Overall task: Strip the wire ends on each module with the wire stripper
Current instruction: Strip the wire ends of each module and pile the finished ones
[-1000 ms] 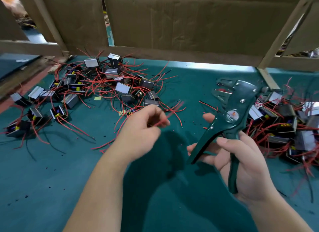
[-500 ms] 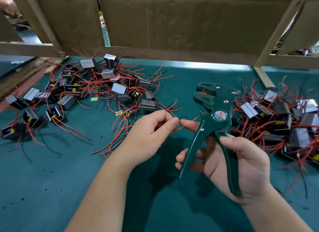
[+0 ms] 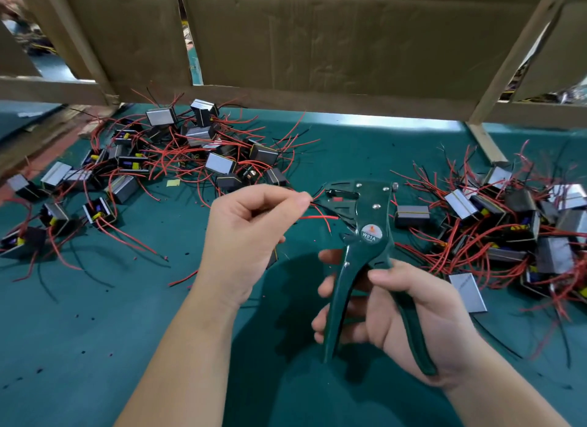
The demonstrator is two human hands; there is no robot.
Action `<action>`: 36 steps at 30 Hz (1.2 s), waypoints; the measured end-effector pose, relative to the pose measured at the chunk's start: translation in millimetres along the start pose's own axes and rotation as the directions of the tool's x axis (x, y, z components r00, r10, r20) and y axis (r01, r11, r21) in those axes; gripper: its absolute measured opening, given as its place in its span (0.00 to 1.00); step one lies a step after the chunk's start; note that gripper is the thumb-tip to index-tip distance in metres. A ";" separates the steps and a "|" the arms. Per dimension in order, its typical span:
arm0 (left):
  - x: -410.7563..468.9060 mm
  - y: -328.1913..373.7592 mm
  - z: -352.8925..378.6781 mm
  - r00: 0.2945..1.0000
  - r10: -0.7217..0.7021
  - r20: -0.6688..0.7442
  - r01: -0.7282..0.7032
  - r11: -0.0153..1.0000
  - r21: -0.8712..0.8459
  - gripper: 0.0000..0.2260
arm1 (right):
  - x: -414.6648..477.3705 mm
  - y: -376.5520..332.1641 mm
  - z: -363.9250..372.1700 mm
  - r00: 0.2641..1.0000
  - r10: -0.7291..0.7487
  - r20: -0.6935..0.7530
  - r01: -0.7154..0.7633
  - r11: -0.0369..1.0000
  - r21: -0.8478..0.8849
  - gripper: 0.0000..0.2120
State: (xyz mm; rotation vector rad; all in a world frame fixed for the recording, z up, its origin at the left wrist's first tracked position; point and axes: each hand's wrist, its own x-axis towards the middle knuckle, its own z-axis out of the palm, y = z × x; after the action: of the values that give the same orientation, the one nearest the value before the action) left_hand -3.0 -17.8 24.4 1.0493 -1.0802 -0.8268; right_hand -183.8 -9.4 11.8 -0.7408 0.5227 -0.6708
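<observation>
My right hand (image 3: 409,318) grips the two handles of a dark green wire stripper (image 3: 368,236), held upright with its jaws pointing up and left. My left hand (image 3: 251,232) holds a module, mostly hidden in the palm, and pinches its thin wires between thumb and forefinger. A black wire end reaches the stripper's jaws at the fingertips. A red wire (image 3: 317,217) of the same module hangs loose just below the jaws.
A pile of grey modules with red and black wires (image 3: 197,153) lies at the back left on the green mat (image 3: 95,331). A second pile (image 3: 514,223) lies at the right. A cardboard wall with wooden framing (image 3: 317,45) closes the back. Small insulation bits dot the mat.
The stripper has swung left from the right pile and turned upright. My left hand has brought the wire ends up to its jaws.
</observation>
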 end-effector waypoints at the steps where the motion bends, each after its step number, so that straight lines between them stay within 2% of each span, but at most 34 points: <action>1: -1.0 1.1 1.0 1.000 0.008 -0.025 -0.008 1.000 -0.012 0.03 | -0.3 -0.1 1.6 0.999 0.000 0.053 0.000 1.000 -0.004 0.34; 5: -2.2 5.3 1.4 0.999 0.013 -0.048 -0.017 0.996 -0.089 0.02 | -3.1 -1.1 3.8 0.974 -0.004 0.227 0.001 1.000 0.015 0.29; 9: -2.4 7.9 0.4 0.998 0.035 -0.054 -0.039 0.997 -0.068 0.03 | -4.1 -3.3 4.7 0.959 -0.005 0.285 -0.008 0.999 0.044 0.27; 12: -5.3 11.3 1.3 0.996 0.081 0.034 -0.078 0.994 -0.071 0.06 | -4.2 -3.8 3.2 0.958 -0.016 0.287 0.003 0.999 0.045 0.27; 15: -7.4 12.2 3.3 0.991 0.119 0.062 -0.114 0.991 -0.075 0.08 | -4.3 -5.1 1.7 0.959 -0.021 0.282 0.006 0.998 0.057 0.26; 23: -5.0 11.1 7.8 0.991 0.086 -0.099 -0.102 0.981 -0.164 0.10 | -6.0 -2.6 0.4 0.955 -0.018 0.296 0.010 0.999 0.030 0.26; 27: -3.2 8.1 7.8 0.987 0.041 -0.153 -0.069 0.981 -0.179 0.07 | -7.2 -2.6 1.2 0.947 -0.023 0.322 0.011 0.999 0.041 0.24; 32: -6.2 10.7 9.0 0.997 0.066 -0.033 -0.071 0.979 -0.190 0.07 | -6.0 -1.1 1.4 0.949 -0.050 0.311 0.034 0.998 0.058 0.22; 36: -6.5 10.8 6.2 1.000 0.002 -0.030 -0.008 0.980 -0.199 0.07 | -6.4 -0.5 -1.5 0.957 -0.055 0.286 0.054 0.998 0.013 0.22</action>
State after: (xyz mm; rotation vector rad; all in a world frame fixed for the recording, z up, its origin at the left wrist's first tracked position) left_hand -10.4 -10.2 33.6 0.8871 -0.9534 -0.8934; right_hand -189.2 -5.7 12.6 -0.8341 0.2356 -0.6026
